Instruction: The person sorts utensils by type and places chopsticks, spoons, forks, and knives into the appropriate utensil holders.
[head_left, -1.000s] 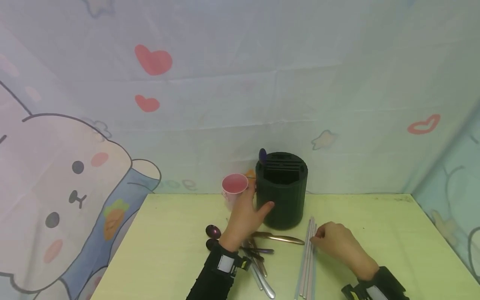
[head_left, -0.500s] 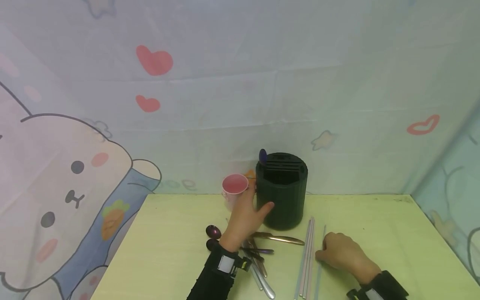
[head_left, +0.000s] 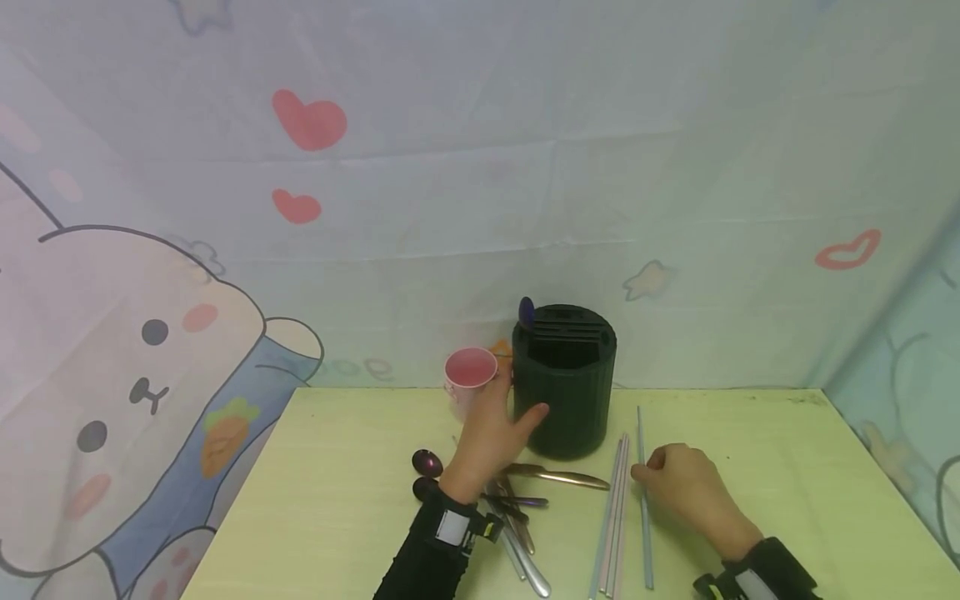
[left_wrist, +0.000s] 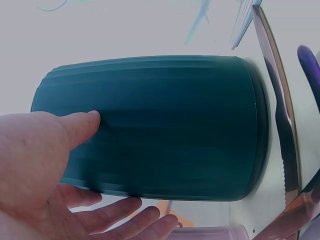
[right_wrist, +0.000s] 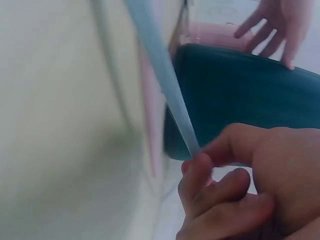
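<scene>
My left hand (head_left: 489,429) rests against the dark green ribbed utensil holder (left_wrist: 165,125), thumb on its front and fingers, fairly straight, along its left side. A purple spoon (head_left: 526,312) stands in the holder at its back left. With thumb and forefinger, my right hand (head_left: 684,492) pinches a light blue chopstick (right_wrist: 167,80); in the right wrist view it slants up from the fingertips, raised off the table. Left of this hand lies a bundle of pink and blue chopsticks (head_left: 614,521) on the table.
Behind my left hand stands a pink cup (head_left: 469,377). Spoons (head_left: 427,463), a gold-coloured knife (head_left: 573,479) and silver handles (head_left: 534,575) lie crossed around my left wrist on the pale yellow table (head_left: 330,500). A printed cloth (head_left: 450,167) hangs behind.
My right hand has drawn the blue chopstick rightward out of the bundle, and it now stands apart with its tip farther up the view. My left hand stays on the holder.
</scene>
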